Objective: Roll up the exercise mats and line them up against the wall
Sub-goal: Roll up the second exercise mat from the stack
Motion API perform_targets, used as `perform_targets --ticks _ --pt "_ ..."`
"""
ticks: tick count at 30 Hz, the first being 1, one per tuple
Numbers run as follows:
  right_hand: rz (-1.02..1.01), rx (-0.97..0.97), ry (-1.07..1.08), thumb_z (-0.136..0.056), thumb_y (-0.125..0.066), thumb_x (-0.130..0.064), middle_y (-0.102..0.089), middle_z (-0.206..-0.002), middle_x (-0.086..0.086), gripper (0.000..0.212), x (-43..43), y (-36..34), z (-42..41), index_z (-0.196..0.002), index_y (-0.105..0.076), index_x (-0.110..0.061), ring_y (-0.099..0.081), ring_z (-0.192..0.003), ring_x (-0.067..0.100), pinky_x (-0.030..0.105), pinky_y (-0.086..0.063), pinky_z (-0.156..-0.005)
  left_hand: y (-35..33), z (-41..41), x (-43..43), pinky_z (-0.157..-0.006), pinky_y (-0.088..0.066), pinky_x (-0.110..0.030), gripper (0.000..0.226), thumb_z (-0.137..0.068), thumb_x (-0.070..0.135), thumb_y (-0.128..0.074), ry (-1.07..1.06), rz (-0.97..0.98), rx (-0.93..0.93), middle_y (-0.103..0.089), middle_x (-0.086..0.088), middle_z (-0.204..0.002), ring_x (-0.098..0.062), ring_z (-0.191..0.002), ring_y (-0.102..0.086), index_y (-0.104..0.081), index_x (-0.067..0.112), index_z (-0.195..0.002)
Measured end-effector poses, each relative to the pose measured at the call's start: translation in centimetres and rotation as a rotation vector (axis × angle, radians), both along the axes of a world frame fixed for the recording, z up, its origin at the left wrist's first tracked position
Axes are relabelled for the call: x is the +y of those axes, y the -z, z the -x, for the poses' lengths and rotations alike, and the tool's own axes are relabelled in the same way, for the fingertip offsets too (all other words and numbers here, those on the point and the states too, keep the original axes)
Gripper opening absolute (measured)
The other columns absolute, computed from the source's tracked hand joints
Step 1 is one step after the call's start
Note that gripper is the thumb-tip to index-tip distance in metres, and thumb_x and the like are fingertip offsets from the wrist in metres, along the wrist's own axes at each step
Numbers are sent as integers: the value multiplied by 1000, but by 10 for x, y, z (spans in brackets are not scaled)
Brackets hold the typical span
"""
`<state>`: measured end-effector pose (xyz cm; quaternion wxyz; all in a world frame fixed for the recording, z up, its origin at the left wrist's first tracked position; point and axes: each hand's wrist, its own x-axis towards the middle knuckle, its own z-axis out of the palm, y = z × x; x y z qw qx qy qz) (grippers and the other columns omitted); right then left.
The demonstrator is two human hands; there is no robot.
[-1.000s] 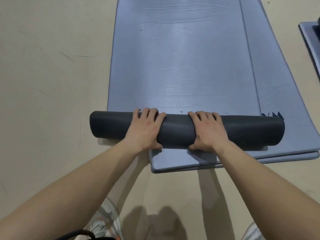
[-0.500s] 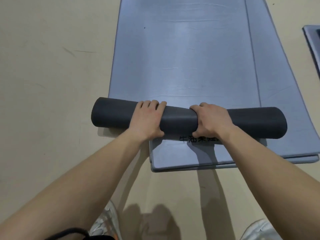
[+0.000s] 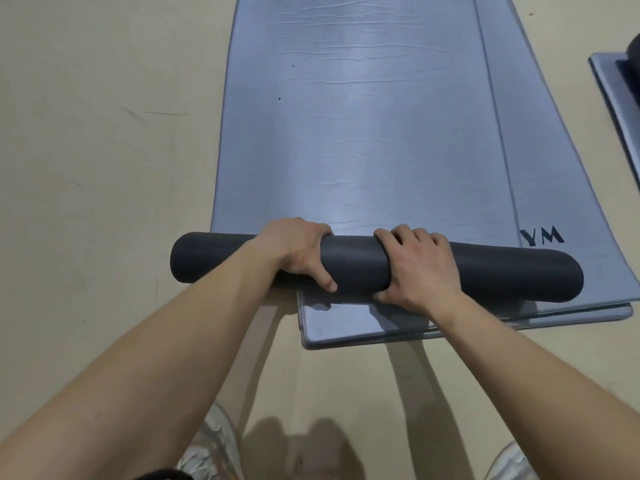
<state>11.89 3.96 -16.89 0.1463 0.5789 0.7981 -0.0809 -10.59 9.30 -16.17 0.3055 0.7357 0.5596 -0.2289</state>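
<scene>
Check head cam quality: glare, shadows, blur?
Head view: a broad sheen runs down the flat mat; arm shadows fall on the floor toward the camera; wide-angle bends the mat edges; left hand, right hand and roll are sharp.

place: exercise room | evidence: blue-grey mats [image 3: 363, 126] spread on bare beige floor [image 3: 104, 168]

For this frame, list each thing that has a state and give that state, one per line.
Top mat: partly rolled; most of it lies flat.
Dark roll: near end of the top mat, lying crosswise.
Lower mat: flat on the floor, not rolled.
Left hand: fingers curled over the roll, gripping.
Right hand: fingers curled over the roll, gripping.
Mat at right edge: mostly out of frame; state unclear.
</scene>
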Motion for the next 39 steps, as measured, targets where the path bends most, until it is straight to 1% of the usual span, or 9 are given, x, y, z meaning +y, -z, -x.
perform_targets --ticks 4,6,11,15,19,23,28,34,39 --pt "297 73 16 -51 -82 -75 -54 -131 -5 110 59 -14 0 -145 -39 -37 -56 -116 25 41 -43 -86 20 20 -38 -104 -41 -46 104 -65 102 -37 -110 -553 121 -61 -3 -127 -27 -115 -57 -51 25 -134" --pt "359 102 12 -48 -85 -74 -50 -135 -6 117 73 -13 1 -150 -37 -39 -49 -123 24 42 -46 -91 32 29 -51 -110 -35 -48 103 -71 100 -31 -149 -688 91 -55 -6 -134 -30 -122 -51 -48 23 -138" --pt "-30 84 -44 -49 -80 -81 -39 -151 5 133 29 1 -15 -158 -27 -26 -38 -137 29 47 -27 -116 34 34 -18 -111 -34 -44 99 -70 101 -28 -162 -551 -6 -58 2 -136 -26 -124 -53 -49 34 -140" --pt "-141 32 -47 -40 -90 -69 -47 -144 8 138 29 24 -13 -154 -30 -21 -46 -130 33 53 -30 -113 33 33 -5 -116 -30 -46 106 -67 101 -30 -200 -505 -37 -51 -1 -145 -28 -133 -47 -45 31 -145" --pt "-37 26 -38 -51 -82 -67 -47 -142 0 121 55 19 -10 -152 -27 -31 -48 -128 26 47 -29 -111 44 26 -23 -120 -19 -60 123 -60 94 -57 56 -579 100 -29 -6 -159 -34 -146 -29 -15 32 -157" --pt "124 23 -19 -52 -80 -68 -50 -138 -2 114 78 2 -7 -150 -29 -36 -51 -123 25 45 -37 -104 33 24 -1 -114 -29 -53 113 -57 74 -75 26 -534 70 -44 0 -148 -30 -131 -45 -24 36 -150" --pt "416 21 -16 -49 -83 -70 -56 -125 -5 113 51 -24 -4 -146 -36 -38 -58 -112 25 41 -47 -90 13 27 -24 -105 -43 -51 112 -55 79 -71 105 -240 64 -52 2 -137 -28 -117 -55 -25 38 -149" --pt "-9 -2 -28 -63 -82 -59 -46 -147 6 111 -32 -4 -4 -153 -28 -24 -44 -134 31 52 -28 -116 4 29 -35 -101 -47 -48 116 -54 79 -77 62 -106 27 -55 4 -134 -25 -115 -58 -27 39 -151" --pt "216 25 11 -53 -79 -65 -53 -135 -4 110 15 -18 -4 -148 -32 -36 -56 -116 26 45 -44 -101 16 11 -67 -120 -25 -57 116 -64 79 -74 34 -407 101 -39 1 -156 -33 -142 -38 -19 34 -156"
